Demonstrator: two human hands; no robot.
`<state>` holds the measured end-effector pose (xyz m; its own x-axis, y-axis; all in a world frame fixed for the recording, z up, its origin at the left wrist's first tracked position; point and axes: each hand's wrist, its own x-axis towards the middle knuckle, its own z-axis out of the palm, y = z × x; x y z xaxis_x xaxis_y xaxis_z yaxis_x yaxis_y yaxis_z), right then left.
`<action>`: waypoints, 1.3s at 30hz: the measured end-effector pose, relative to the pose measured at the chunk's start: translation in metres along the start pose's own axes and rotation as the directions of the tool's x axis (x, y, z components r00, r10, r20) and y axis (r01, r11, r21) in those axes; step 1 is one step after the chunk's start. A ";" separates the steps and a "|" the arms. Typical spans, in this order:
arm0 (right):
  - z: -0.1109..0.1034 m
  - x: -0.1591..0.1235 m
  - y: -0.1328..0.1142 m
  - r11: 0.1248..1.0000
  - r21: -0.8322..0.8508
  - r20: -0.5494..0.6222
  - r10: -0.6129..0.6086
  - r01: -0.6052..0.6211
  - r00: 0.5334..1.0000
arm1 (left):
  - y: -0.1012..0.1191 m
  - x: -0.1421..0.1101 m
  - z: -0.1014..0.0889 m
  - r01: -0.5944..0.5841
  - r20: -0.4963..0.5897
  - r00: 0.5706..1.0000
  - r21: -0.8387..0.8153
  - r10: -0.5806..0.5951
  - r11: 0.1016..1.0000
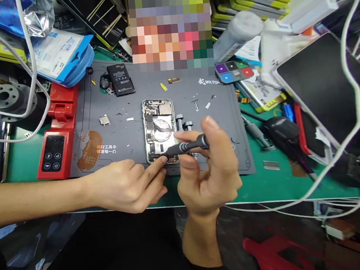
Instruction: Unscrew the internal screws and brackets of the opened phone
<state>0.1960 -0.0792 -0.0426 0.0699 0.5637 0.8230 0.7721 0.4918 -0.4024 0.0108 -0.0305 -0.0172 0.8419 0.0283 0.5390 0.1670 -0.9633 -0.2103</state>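
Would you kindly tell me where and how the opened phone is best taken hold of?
Grip the opened phone by its long edges toward the far end, probably from above: it lies flat with its inner parts exposed, so the edges look safest. The left hand and the screwdriver occupy its near end, and grey knobbed pieces are close to its right edge.

phone [161, 130]: on mat [123, 131] | battery [121, 79]: behind-left of phone | mat: on table [250, 192]
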 end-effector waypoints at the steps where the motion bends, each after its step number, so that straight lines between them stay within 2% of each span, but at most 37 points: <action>1: 0.000 0.001 -0.001 1.000 0.008 -0.010 0.003 -0.003 1.000 | 0.000 0.000 0.000 0.002 0.000 1.000 -0.002 -0.002 1.000; 4: -0.001 0.003 -0.001 0.999 -0.044 -0.039 -0.026 0.024 0.999 | 0.000 -0.002 0.001 0.002 0.005 1.000 -0.014 -0.002 1.000; 9: -0.002 0.004 -0.001 0.999 -0.038 -0.050 0.011 -0.013 0.999 | 0.000 -0.001 0.000 0.008 0.002 1.000 -0.015 -0.008 1.000; 19: -0.003 0.007 -0.004 0.990 -0.133 -0.056 -0.053 0.045 0.997 | 0.001 0.000 0.000 0.004 0.009 1.000 -0.010 -0.004 1.000; 39: -0.006 0.008 -0.006 0.993 -0.117 -0.065 -0.010 0.003 0.998 | 0.000 0.000 0.000 0.011 0.011 1.000 -0.002 -0.011 1.000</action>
<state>0.1957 -0.0811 -0.0311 0.1028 0.5143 0.8514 0.8410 0.4121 -0.3505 0.0108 -0.0306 -0.0173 0.8456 0.0417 0.5321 0.1752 -0.9634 -0.2029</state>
